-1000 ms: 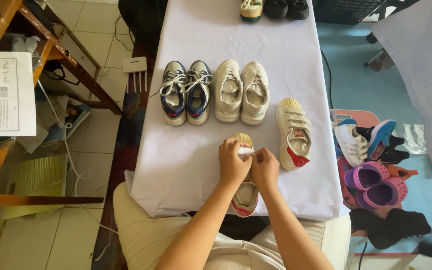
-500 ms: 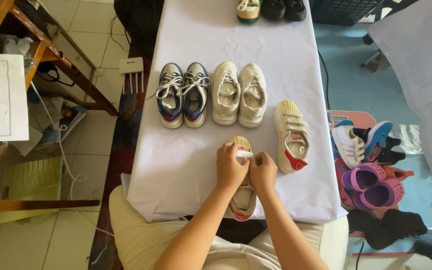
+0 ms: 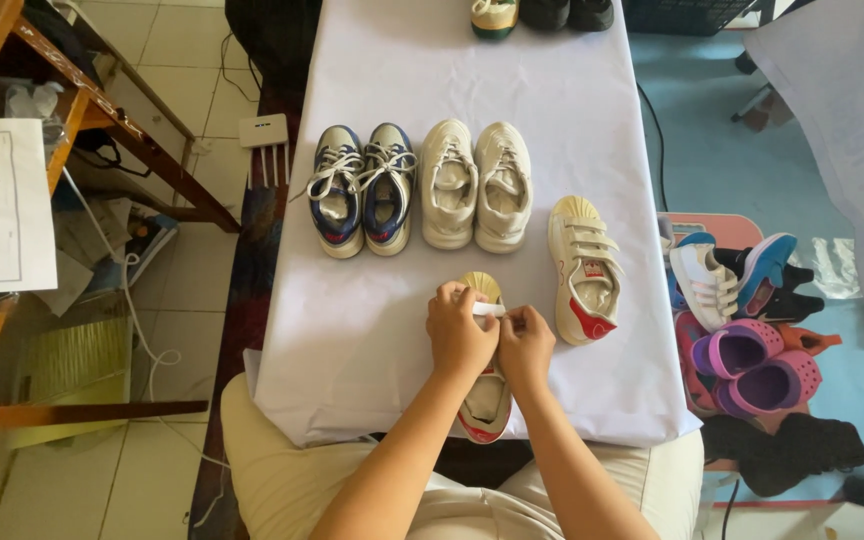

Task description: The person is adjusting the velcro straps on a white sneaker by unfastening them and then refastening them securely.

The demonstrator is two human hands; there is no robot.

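1. left hand [image 3: 460, 335]: fingers curled, pinching a white strap [image 3: 489, 309] of the small cream shoe [image 3: 485, 400] at the near table edge.
2. right hand [image 3: 525, 345]: fingertips pressed together on the same strap (hands touching).
3. change: hands and shoe unmoved since half a second ago.
4. matching strap shoe [image 3: 582, 268] just right; white pair [image 3: 476, 185] and blue laced pair [image 3: 364, 190] beyond.
5. white tablecloth [image 3: 352, 330]: bare cloth left of the hands.
6. far edge: three more shoes [image 3: 542, 14].
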